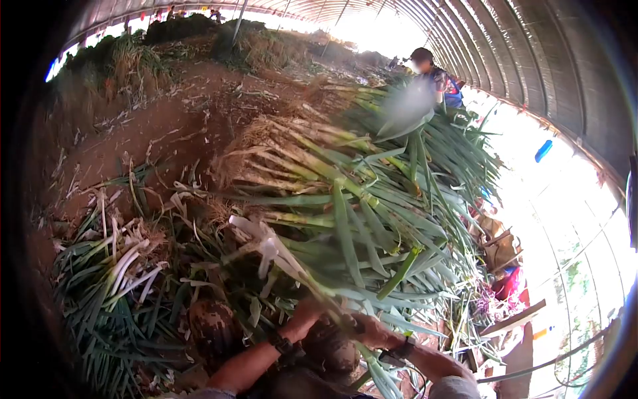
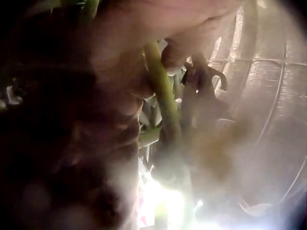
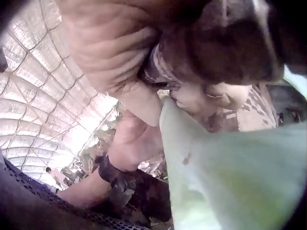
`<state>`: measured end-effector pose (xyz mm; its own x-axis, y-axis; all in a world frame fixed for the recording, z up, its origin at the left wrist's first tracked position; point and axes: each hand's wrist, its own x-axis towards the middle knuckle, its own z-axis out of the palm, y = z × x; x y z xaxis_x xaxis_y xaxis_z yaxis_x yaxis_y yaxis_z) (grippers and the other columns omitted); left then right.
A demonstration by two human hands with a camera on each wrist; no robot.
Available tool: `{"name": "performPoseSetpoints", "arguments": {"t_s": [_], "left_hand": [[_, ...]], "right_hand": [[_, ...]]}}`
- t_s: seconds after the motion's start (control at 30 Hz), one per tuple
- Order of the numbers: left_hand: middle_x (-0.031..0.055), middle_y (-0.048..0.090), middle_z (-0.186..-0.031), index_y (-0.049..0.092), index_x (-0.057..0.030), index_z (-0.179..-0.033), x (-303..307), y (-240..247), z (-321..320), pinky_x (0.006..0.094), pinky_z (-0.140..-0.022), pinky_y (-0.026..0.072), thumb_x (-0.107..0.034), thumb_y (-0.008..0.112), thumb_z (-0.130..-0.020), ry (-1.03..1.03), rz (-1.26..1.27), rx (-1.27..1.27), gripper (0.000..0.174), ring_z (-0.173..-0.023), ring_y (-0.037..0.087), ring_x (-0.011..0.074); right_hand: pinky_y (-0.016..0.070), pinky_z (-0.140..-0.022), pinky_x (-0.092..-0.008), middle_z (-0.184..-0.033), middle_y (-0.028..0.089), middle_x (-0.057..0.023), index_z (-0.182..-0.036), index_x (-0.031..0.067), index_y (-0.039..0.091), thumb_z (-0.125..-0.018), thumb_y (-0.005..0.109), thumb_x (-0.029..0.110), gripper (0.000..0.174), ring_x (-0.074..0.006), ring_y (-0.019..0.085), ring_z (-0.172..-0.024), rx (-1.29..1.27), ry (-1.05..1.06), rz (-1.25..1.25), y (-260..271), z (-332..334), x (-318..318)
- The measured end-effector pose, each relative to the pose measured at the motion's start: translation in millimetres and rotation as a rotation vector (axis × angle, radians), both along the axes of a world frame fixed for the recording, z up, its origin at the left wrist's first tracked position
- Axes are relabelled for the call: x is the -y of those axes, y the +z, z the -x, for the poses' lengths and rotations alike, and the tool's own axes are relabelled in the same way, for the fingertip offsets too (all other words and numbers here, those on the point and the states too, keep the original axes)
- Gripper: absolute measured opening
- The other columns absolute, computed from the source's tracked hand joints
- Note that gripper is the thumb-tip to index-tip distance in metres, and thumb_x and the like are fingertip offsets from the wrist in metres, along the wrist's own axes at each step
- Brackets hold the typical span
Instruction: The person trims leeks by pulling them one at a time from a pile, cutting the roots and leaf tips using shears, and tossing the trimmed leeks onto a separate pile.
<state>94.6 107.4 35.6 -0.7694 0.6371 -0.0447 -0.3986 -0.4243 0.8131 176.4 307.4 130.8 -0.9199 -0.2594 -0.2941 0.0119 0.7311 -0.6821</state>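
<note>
Low in the head view, a long green onion (image 1: 292,261) slants across both hands, its pale root end up and to the left. My left hand (image 1: 310,318) grips its stalk; in the left wrist view the fingers curl around the yellow-green stalk (image 2: 163,88). Beside it, my right hand (image 1: 375,332) holds the same onion further toward the leaves. A broad leaf (image 3: 206,163) fills much of the right wrist view, coming out from under the right fingers. Just beyond the hands lies a big heap of green onions (image 1: 392,199), roots to the left.
To the left, a smaller pile of green onions with white stalks (image 1: 129,266) lies on brown soil (image 1: 173,143). Another person (image 1: 435,76) is behind the heap. On the right are a wooden board (image 1: 512,319) and the curved greenhouse wall (image 1: 565,73).
</note>
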Motion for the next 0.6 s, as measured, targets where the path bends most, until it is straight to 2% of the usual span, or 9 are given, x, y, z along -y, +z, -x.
{"name": "performPoseSetpoints", "arguments": {"t_s": [0.07, 0.13, 0.2, 0.27, 0.3, 0.33, 0.4, 0.47, 0.6], "left_hand": [[0.0048, 0.066, -0.104, 0.059, -0.0028, -0.122, -12.3, -30.4, -2.4, 0.0295, -0.072, 0.0522, -0.027, 0.065, -0.093, 0.094, 0.025, 0.008, 0.038, -0.090, 0.063, 0.0129], [0.0067, 0.065, -0.107, 0.058, -0.0024, -0.120, -7.1, -47.8, 10.8, 0.0322, -0.077, 0.0530, -0.025, 0.066, -0.093, 0.115, 0.049, -0.120, 0.037, -0.094, 0.064, 0.0170], [0.0069, 0.065, -0.107, 0.059, -0.0024, -0.118, 18.3, 6.6, 31.2, 0.0351, -0.080, 0.0539, -0.024, 0.064, -0.093, 0.022, -0.349, 0.222, 0.033, -0.097, 0.065, 0.0200], [0.0085, 0.065, -0.106, 0.058, -0.0023, -0.117, 23.1, 8.0, 38.7, 0.0391, -0.082, 0.0548, -0.026, 0.062, -0.095, 0.177, -0.175, 0.204, 0.033, -0.098, 0.065, 0.0216], [0.0091, 0.065, -0.107, 0.057, -0.0024, -0.118, 23.1, -4.1, 47.6, 0.0406, -0.083, 0.0547, -0.028, 0.061, -0.096, 0.202, -0.178, 0.176, 0.034, -0.099, 0.065, 0.0217], [0.0096, 0.065, -0.107, 0.056, -0.0026, -0.119, 24.4, -12.7, 54.1, 0.0421, -0.083, 0.0546, -0.029, 0.060, -0.097, 0.222, -0.177, 0.147, 0.035, -0.099, 0.065, 0.0217], [0.0110, 0.064, -0.110, 0.054, -0.0031, -0.121, 28.7, -1.9, 54.3, 0.0420, -0.084, 0.0549, -0.034, 0.056, -0.099, 0.222, -0.092, 0.075, 0.039, -0.101, 0.065, 0.0231], [0.0120, 0.063, -0.113, 0.052, -0.0028, -0.124, 33.7, 39.6, 42.6, 0.0422, -0.088, 0.0545, -0.040, 0.052, -0.100, 0.042, -0.358, 0.087, 0.044, -0.104, 0.064, 0.0253], [0.0147, 0.061, -0.118, 0.045, -0.0027, -0.133, 38.2, 30.7, 41.6, 0.0485, -0.094, 0.0529, -0.040, 0.050, -0.100, -0.007, -0.403, 0.209, 0.050, -0.110, 0.062, 0.0279]], "right_hand": [[0.0481, -0.070, -0.0292, -0.087, 0.063, -0.0027, -0.121, 0.0036, 0.057, -0.086, 0.069, 0.016, 0.038, -0.0098, 0.056, -0.078, 0.007, -0.012, -0.056, 3.8, -5.5, -0.5], [0.0473, -0.072, -0.0285, -0.090, 0.062, -0.0028, -0.120, 0.0038, 0.057, -0.087, 0.070, 0.016, 0.037, -0.0089, 0.055, -0.084, -0.028, -0.035, 0.111, 13.1, -18.9, 0.9], [0.0461, -0.073, -0.0270, -0.093, 0.060, -0.0026, -0.118, 0.0030, 0.057, -0.089, 0.070, 0.017, 0.035, -0.0078, 0.053, -0.086, -0.020, 0.069, 0.021, -9.9, -29.5, -25.8], [0.0447, -0.070, -0.0260, -0.092, 0.060, -0.0038, -0.111, 0.0014, 0.058, -0.088, 0.071, 0.018, 0.031, -0.0067, 0.051, -0.084, 0.158, -0.222, 0.716, -88.9, -47.6, -61.2], [0.0430, -0.063, -0.0261, -0.080, 0.057, -0.0016, -0.102, 0.0007, 0.060, -0.086, 0.072, 0.019, 0.027, -0.0056, 0.048, -0.074, 0.084, -0.326, 0.541, -29.6, -49.8, -22.4], [0.0441, -0.055, -0.0303, -0.065, 0.056, -0.0035, -0.096, 0.0025, 0.062, -0.084, 0.072, 0.022, 0.025, -0.0114, 0.052, -0.060, -0.104, -0.267, 0.123, -0.4, -48.7, -11.8], [0.0455, -0.050, -0.0368, -0.057, 0.056, -0.0085, -0.096, 0.0047, 0.063, -0.083, 0.071, 0.025, 0.026, -0.0237, 0.056, -0.049, -0.401, -0.143, -0.232, 9.3, -44.5, -6.0], [0.0466, -0.051, -0.0428, -0.061, 0.059, -0.0154, -0.098, 0.0062, 0.064, -0.080, 0.072, 0.027, 0.029, -0.0338, 0.060, -0.054, -0.473, -0.102, -0.273, -0.5, -40.0, -17.3], [0.0483, -0.054, -0.0461, -0.066, 0.063, -0.0165, -0.099, 0.0065, 0.064, -0.081, 0.071, 0.028, 0.029, -0.0378, 0.062, -0.059, -0.481, -0.015, -0.359, 11.0, -28.6, -24.3]]}}
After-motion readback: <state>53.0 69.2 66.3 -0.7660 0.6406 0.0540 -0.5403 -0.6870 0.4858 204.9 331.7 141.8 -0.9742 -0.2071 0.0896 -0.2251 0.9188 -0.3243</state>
